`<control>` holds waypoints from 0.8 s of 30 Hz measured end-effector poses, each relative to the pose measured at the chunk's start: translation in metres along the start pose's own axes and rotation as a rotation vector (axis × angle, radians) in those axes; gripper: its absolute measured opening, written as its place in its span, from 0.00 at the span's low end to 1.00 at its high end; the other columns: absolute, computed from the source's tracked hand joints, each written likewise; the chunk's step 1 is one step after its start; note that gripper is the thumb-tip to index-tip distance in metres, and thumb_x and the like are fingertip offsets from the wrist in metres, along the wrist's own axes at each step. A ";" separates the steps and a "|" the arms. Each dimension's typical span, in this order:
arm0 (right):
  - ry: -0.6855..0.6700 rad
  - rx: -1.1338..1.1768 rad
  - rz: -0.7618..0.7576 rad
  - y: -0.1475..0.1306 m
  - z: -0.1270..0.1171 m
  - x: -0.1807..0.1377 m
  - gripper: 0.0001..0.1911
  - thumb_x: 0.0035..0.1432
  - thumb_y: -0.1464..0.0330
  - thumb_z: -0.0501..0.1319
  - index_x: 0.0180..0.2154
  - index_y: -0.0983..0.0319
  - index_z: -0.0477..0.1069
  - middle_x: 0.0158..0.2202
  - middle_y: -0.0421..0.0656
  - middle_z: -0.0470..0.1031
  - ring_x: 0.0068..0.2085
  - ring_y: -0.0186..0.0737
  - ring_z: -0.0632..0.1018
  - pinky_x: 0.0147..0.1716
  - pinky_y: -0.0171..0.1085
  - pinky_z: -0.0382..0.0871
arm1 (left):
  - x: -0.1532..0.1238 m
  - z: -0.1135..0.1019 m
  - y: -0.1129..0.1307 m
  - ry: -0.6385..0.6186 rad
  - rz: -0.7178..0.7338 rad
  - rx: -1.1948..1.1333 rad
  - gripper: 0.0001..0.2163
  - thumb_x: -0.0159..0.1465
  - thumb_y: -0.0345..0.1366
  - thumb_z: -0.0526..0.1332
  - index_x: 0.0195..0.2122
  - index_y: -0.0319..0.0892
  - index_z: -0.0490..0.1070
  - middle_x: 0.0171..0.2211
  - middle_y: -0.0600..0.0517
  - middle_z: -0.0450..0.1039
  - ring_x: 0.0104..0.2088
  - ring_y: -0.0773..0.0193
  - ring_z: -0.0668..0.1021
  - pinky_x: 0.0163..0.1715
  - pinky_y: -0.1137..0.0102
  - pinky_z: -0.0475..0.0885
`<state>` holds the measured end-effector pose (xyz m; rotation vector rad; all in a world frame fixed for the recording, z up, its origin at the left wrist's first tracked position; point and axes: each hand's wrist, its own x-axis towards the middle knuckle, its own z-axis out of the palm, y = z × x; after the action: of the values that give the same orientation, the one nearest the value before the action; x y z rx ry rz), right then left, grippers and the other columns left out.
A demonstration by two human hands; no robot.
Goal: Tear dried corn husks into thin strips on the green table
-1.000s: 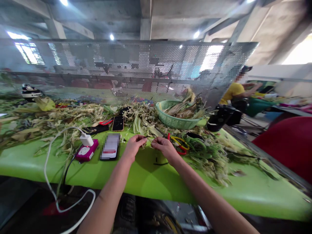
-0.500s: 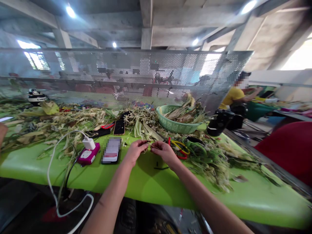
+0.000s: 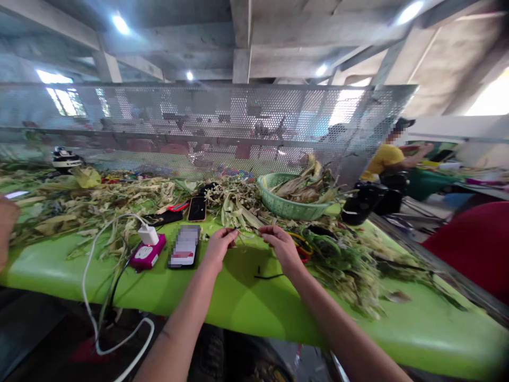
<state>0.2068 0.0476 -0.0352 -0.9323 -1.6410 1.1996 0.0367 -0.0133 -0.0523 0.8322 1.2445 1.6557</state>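
right hand (image 3: 278,245) drawn away | left hand (image 3: 220,248) pinching thin strand (image 3: 240,238)

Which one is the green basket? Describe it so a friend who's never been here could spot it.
On the bright green table, look to the perforated metal screen along the back. In front of it, beyond the right hand, sits the basket. Among loose plant scraps, it's the pale green, round-rimmed bowl holding dry husks.

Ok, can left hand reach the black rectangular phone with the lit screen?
Likely yes: phone lies beside left hand, nothing tall between, though that hand seems to hold a thin tan strand.
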 end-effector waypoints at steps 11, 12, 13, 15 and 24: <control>-0.052 0.225 0.044 0.002 0.012 -0.003 0.17 0.40 0.57 0.70 0.27 0.63 0.72 0.25 0.40 0.74 0.29 0.36 0.71 0.32 0.35 0.63 | -0.007 0.012 -0.009 -0.349 0.098 0.400 0.12 0.52 0.40 0.65 0.32 0.37 0.74 0.29 0.51 0.75 0.28 0.66 0.72 0.32 0.70 0.66; -0.019 0.227 0.039 0.002 0.010 -0.001 0.17 0.41 0.58 0.70 0.27 0.64 0.72 0.24 0.40 0.73 0.27 0.34 0.70 0.29 0.34 0.61 | -0.007 0.012 -0.009 -0.362 0.111 0.411 0.11 0.52 0.40 0.65 0.32 0.37 0.74 0.29 0.51 0.75 0.28 0.65 0.73 0.33 0.70 0.66; 0.018 0.227 0.035 0.002 0.008 0.000 0.17 0.41 0.58 0.70 0.27 0.64 0.72 0.23 0.39 0.71 0.25 0.33 0.68 0.27 0.34 0.60 | -0.007 0.011 -0.009 -0.364 0.114 0.420 0.11 0.52 0.39 0.64 0.33 0.38 0.74 0.30 0.50 0.76 0.28 0.65 0.73 0.32 0.70 0.66; 0.076 0.232 0.031 0.002 0.002 0.002 0.17 0.41 0.58 0.69 0.26 0.64 0.71 0.22 0.38 0.69 0.24 0.31 0.66 0.25 0.33 0.57 | -0.007 0.010 -0.006 -0.343 0.100 0.442 0.11 0.53 0.39 0.63 0.33 0.38 0.75 0.30 0.50 0.76 0.27 0.66 0.72 0.29 0.71 0.66; 0.150 0.272 0.022 0.001 -0.006 0.006 0.18 0.41 0.57 0.69 0.25 0.63 0.68 0.22 0.37 0.67 0.23 0.30 0.65 0.24 0.33 0.57 | -0.001 0.001 0.002 -0.028 0.079 0.263 0.11 0.54 0.42 0.62 0.31 0.38 0.72 0.23 0.54 0.70 0.22 0.70 0.68 0.24 0.74 0.63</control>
<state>0.2107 0.0552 -0.0335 -0.8473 -1.3146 1.2967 0.0372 -0.0139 -0.0506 1.0727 1.4462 1.5557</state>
